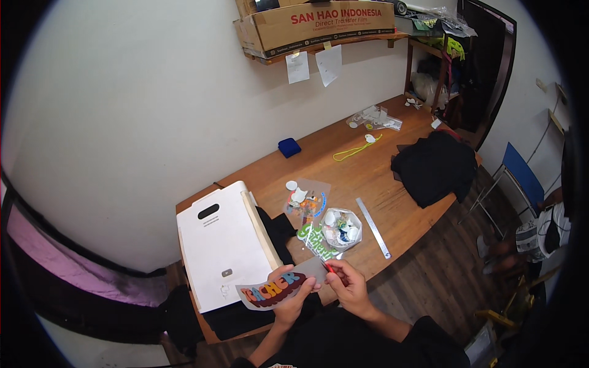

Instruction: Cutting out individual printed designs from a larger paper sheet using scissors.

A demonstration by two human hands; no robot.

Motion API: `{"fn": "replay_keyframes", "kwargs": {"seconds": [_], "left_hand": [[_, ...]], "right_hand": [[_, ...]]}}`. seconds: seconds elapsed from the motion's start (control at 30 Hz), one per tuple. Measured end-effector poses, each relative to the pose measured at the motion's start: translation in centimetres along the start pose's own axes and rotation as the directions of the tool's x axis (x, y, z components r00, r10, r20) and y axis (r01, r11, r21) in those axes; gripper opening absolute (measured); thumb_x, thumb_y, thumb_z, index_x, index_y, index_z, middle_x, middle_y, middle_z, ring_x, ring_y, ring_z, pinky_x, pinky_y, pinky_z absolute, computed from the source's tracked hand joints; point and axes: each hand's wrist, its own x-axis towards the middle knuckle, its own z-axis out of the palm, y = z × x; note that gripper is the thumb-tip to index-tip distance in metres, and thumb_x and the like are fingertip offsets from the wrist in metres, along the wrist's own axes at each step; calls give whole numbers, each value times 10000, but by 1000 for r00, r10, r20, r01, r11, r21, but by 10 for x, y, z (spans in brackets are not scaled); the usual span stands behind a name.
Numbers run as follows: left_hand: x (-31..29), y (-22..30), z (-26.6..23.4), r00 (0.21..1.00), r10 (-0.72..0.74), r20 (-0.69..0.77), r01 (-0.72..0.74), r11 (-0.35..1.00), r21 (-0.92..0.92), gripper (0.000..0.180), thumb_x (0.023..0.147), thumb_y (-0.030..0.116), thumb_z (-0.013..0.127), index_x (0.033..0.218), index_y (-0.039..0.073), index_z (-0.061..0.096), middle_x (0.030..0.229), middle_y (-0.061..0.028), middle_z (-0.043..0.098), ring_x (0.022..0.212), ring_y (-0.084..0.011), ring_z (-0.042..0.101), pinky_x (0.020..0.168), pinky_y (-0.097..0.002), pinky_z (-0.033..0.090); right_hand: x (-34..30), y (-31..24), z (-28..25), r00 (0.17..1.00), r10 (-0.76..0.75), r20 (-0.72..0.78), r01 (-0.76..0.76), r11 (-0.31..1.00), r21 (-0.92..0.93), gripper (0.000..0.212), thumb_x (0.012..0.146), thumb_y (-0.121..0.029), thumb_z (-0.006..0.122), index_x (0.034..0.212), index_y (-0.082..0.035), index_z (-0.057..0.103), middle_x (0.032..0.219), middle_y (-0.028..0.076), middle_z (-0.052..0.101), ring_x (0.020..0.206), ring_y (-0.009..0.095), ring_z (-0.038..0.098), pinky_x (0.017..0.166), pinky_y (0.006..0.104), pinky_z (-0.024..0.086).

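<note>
My left hand (pixel 291 302) is closed on a translucent film sheet (pixel 264 295) printed with colourful lettering on a dark red backing. The sheet curves and hangs out to the left. At its right end, my right hand (pixel 348 287) grips a slim red tool (pixel 329 267), whose kind is mostly hidden by my fingers. The tool's tip meets or lies very near the sheet's edge. Just beyond my hands, a film with green lettering (pixel 313 239) lies on the wooden table (pixel 368 175), beside a clear tub (pixel 342 229) of white and coloured scraps.
To my left stands a white heat-press-like machine (pixel 224 248) with black cloth beside it. A steel ruler (pixel 373 228), printed film pieces (pixel 307 199), a blue pouch (pixel 289 147), a yellow cord (pixel 350 153) and black fabric (pixel 434 168) lie on the table. A person (pixel 546 236) sits at right.
</note>
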Motion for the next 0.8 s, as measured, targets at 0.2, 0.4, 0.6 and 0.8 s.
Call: {"fn": "replay_keyframes", "kwargs": {"seconds": [0.2,0.4,0.6,0.8], "left_hand": [[-1,2,1,999,-39,33,39,999,7,477,780,-97,608,1160,17,344,840,-163,615,745,-220,648,684,-297,544],[-1,1,0,997,-57,55,56,998,19,474,778,-99,609,1157,24,352,840,-157,616,740,-212,648,677,-288,542],[0,1,-1,996,-52,73,50,999,21,473,780,-99,607,1160,27,356,834,-153,614,740,-208,647,680,-287,545],[0,1,-2,996,-41,78,40,999,15,469,781,-100,604,1160,29,360,836,-152,612,744,-208,646,679,-291,548]], "right_hand": [[5,-1,3,997,-37,-73,39,999,17,237,874,-76,555,1080,38,524,774,31,587,676,41,512,589,183,414],[6,-2,3,995,-43,-92,42,999,-10,228,873,-83,556,1065,37,532,758,34,588,667,40,511,577,188,410],[8,-7,3,996,-58,-69,56,998,-32,242,881,-74,546,1096,33,520,863,13,571,730,37,507,643,170,419],[8,-2,1,996,-72,-61,69,997,-45,236,882,-72,543,1092,32,521,851,10,570,725,34,503,635,167,415]]}}
